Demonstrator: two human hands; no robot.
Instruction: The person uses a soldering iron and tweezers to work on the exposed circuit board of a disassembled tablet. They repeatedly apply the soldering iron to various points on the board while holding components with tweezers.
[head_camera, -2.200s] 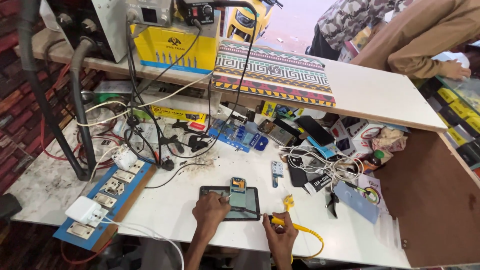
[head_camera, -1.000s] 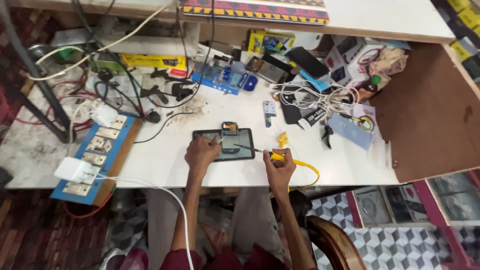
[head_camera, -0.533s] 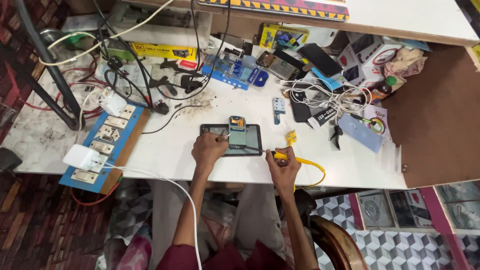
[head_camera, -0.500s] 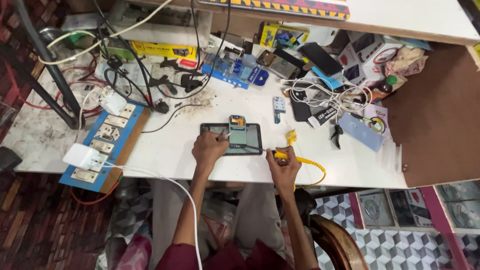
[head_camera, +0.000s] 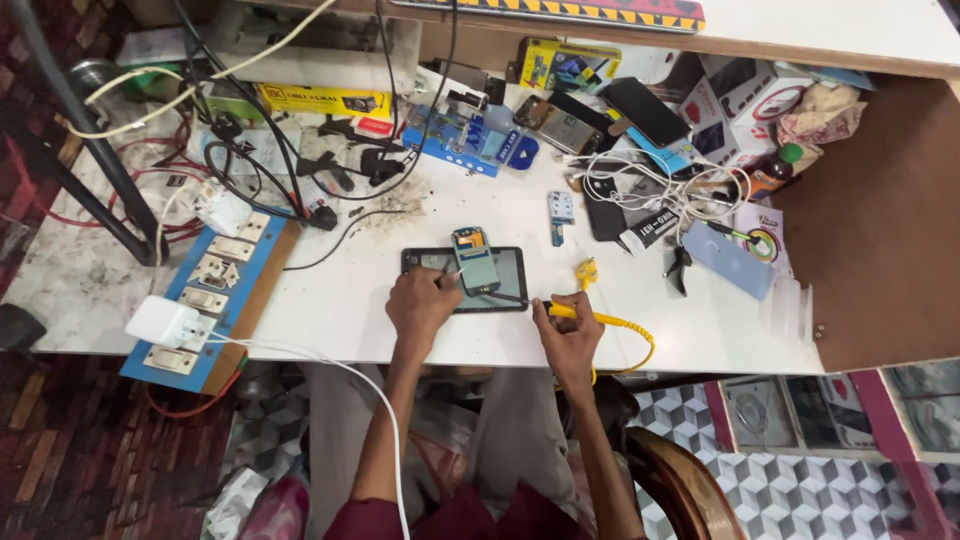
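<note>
Compared with the frame half a second earlier, your hands and the work between them keep their places on the white bench (head_camera: 330, 320); only the view has shifted slightly. Your left hand (head_camera: 422, 303) rests with curled fingers on the left part of the dark work mat (head_camera: 510, 268), its fingertips pinching a thin tool, too small to identify, that points toward the small phone board (head_camera: 472, 258). That board stands at the upper middle of the mat: a narrow upright rectangle, blue-green over most of its face, with a small orange patch near its top edge and a dark frame around it. Your right hand (head_camera: 566, 330) is closed around the yellow grip of a soldering iron (head_camera: 540, 305), whose dark shaft reaches left across the mat's lower right part to end just beside the board's lower edge; whether the tip touches it cannot be told. The iron's yellow cable (head_camera: 634, 335) loops off the bench's front edge to the right of your wrist. Left of the mat lies a blue board of wall sockets (head_camera: 215, 285) with a white adapter (head_camera: 163, 322) plugged in. Behind the mat sit a blue fixture (head_camera: 465, 145), loose phones (head_camera: 645, 110) and a tangle of white cables (head_camera: 655, 185).
</note>
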